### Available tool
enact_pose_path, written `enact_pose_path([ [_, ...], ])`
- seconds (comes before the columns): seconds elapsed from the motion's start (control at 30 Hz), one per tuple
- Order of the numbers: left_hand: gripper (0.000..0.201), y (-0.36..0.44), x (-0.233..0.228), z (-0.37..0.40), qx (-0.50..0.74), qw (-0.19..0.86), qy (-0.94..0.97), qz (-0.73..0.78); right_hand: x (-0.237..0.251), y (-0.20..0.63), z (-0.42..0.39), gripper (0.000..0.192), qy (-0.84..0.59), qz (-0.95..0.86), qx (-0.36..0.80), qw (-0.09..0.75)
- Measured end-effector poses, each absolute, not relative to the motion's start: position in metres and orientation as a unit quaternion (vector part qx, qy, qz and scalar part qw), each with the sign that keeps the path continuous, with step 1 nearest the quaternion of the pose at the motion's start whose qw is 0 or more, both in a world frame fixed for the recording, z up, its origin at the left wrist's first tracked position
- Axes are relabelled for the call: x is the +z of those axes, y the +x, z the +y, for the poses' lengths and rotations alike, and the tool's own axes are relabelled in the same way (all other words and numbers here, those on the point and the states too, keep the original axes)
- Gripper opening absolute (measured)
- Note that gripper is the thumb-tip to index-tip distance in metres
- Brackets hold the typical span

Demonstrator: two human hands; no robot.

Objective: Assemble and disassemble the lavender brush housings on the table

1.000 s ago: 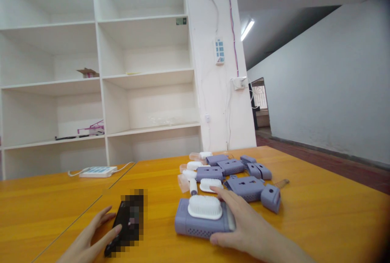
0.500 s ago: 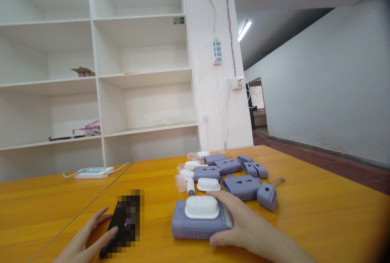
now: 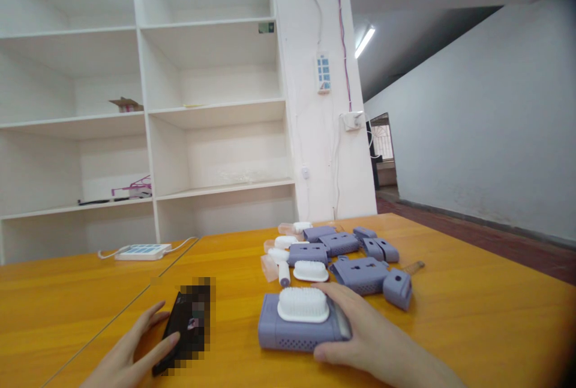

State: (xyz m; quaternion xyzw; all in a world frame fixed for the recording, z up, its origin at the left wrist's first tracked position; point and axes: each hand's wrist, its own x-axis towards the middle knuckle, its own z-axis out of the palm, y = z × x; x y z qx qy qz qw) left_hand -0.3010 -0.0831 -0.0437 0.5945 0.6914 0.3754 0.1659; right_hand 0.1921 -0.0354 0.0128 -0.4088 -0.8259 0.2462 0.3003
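**Right hand on the lilac case, left on the phone**

I see the lilac case (image 3: 299,331) lying flat on the orange table (image 3: 472,328), near the front edge, with a white brush head (image 3: 303,304) sitting on its top. My right hand (image 3: 360,334) lies against its right end, fingers spread and loosely curled over the top corner, thumb at the lower front edge; it touches rather than clamps. I judge the case to be rigid moulded plastic, light, a little slick, with a perforated side that offers some grip. The long sides look like the best place to hold it; the brush seems loose and could slide off if tilted.

My left hand (image 3: 130,355) rests on the table, fingers slack, thumb and forefinger touching the dark phone (image 3: 186,331), whose face is blurred out. Behind the case, a cluster of lilac parts (image 3: 355,256) and small white pieces (image 3: 281,256) overlap, so I cannot separate them. Both wrists are cut off by the frame.
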Motion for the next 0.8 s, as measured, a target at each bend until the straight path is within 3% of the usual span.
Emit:
enact_pose_path([
  [0.13, 0.095, -0.283, -0.032, -0.089, 0.391, 0.186, 0.580, 0.690, 0.015, 0.193, -0.042, 0.089, -0.405, -0.826, 0.243, 0.308],
  [0.3, 0.089, -0.272, -0.027, -0.095, 0.411, 0.164, 0.559, 0.701, 0.013, 0.192, -0.054, 0.072, -0.430, -0.827, 0.213, 0.292],
  [0.43, 0.091, -0.275, -0.038, -0.089, 0.433, 0.170, 0.557, 0.689, 0.012, 0.188, -0.060, 0.074, -0.453, -0.827, 0.193, 0.272],
  [0.8, 0.082, -0.219, -0.018, -0.097, 0.353, 0.021, 0.547, 0.759, 0.006, 0.188, -0.058, 0.064, -0.432, -0.825, 0.195, 0.308],
])
